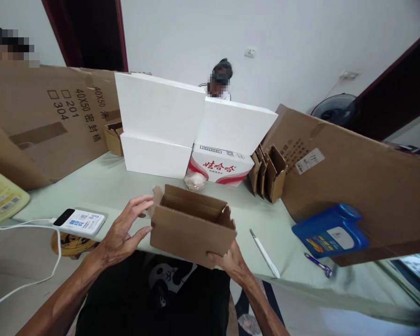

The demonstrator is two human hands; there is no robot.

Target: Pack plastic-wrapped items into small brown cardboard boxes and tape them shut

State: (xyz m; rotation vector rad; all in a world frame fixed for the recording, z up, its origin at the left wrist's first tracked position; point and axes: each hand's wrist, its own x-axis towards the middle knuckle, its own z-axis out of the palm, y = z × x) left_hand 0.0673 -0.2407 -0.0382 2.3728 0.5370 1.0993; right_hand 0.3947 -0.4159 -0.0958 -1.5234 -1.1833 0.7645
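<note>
A small open brown cardboard box is held over the near edge of the pale green table. My right hand grips its lower right corner from beneath, fingers curled under the bottom. My left hand is at the box's left end with fingers spread, fingertips touching the left flap. The box's top flaps stand up and its inside looks empty.
White boxes and a red-and-white printed carton stand at the back, with folded small cartons beside them. A blue jug, white knife, purple razor, power bank with cable, yellow bottle. Large cardboard sheets lean on both sides. Another person sits behind.
</note>
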